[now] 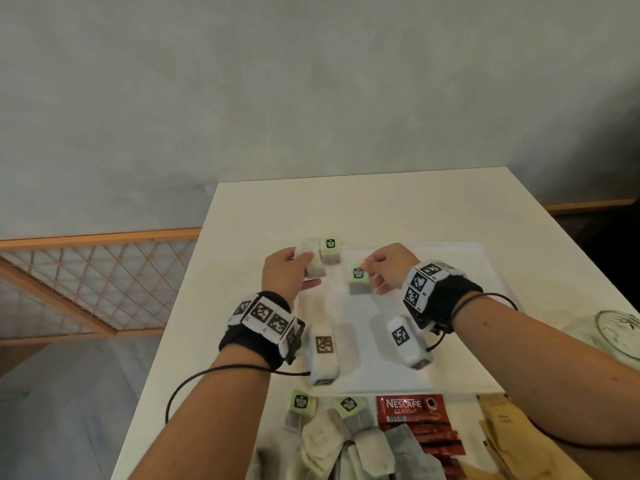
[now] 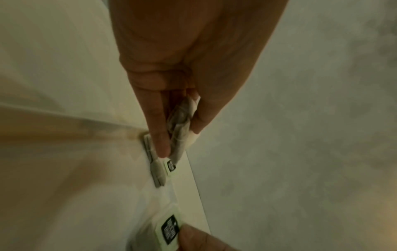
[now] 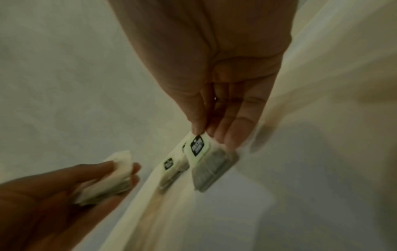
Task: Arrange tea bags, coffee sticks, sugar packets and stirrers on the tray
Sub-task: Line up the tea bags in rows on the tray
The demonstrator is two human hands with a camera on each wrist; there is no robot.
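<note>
A white tray point(image 1: 460, 271) lies on the table. One tea bag point(image 1: 330, 252) with a green tag lies at the tray's far left corner. My left hand point(image 1: 294, 268) holds a small bunch of tea bags point(image 1: 311, 261) just left of it; the same bunch point(image 2: 179, 129) sits between thumb and fingers in the left wrist view. My right hand point(image 1: 377, 268) pinches the green tag of another tea bag point(image 1: 358, 282), which hangs just over the tray; the right wrist view shows that tea bag point(image 3: 211, 168) dangling from the fingertips.
Near the table's front edge lie more tea bags point(image 1: 332, 434), red Nescafe coffee sticks point(image 1: 422, 431) and brown packets point(image 1: 505, 431). A glass jar point(image 1: 620, 337) stands at the right. A wooden lattice panel point(image 1: 90, 285) is left of the table.
</note>
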